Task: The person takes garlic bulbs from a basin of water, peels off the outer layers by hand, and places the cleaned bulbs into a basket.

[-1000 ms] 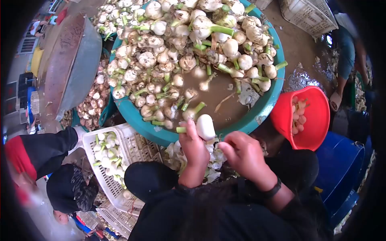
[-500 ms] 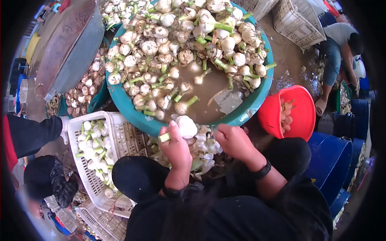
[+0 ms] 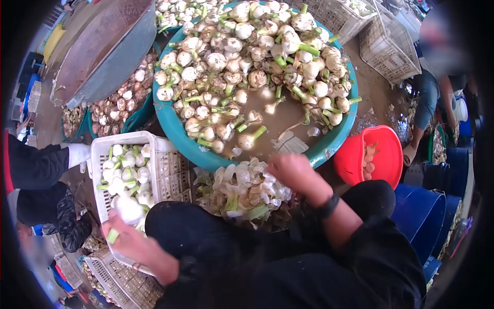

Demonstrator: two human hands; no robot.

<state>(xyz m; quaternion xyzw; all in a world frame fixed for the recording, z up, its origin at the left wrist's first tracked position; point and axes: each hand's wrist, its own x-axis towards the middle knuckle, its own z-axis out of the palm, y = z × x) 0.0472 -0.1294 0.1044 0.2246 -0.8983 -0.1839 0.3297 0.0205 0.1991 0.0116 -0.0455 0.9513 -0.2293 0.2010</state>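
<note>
My left hand (image 3: 135, 246) is over the near part of a white crate (image 3: 98, 177) of peeled white bulbs. Its fingers are closed on a clean bulb (image 3: 127, 208) with a short green stem. My right hand (image 3: 294, 172) is curled at the near rim of a teal tub (image 3: 206, 157); whatever its fingers hold, if anything, is hidden. Muddy unpeeled bulbs (image 3: 216, 62) fill much of the tub, around brown water. A heap of peeled skins (image 3: 247, 190) lies just below the tub, between my hands.
A red bucket (image 3: 347, 159) with round pinkish items and a blue barrel (image 3: 416, 216) stand at the right. Crates (image 3: 388, 49) are at the upper right, a metal wheelbarrow-like tray (image 3: 113, 67) at the upper left. Co-workers sit at both sides, one gloved hand (image 3: 78, 153) near the white crate.
My left hand has moved from the tub's near edge down and left to the white crate, carrying the peeled bulb. My right hand stays near the tub, slightly shifted, and the view has shifted.
</note>
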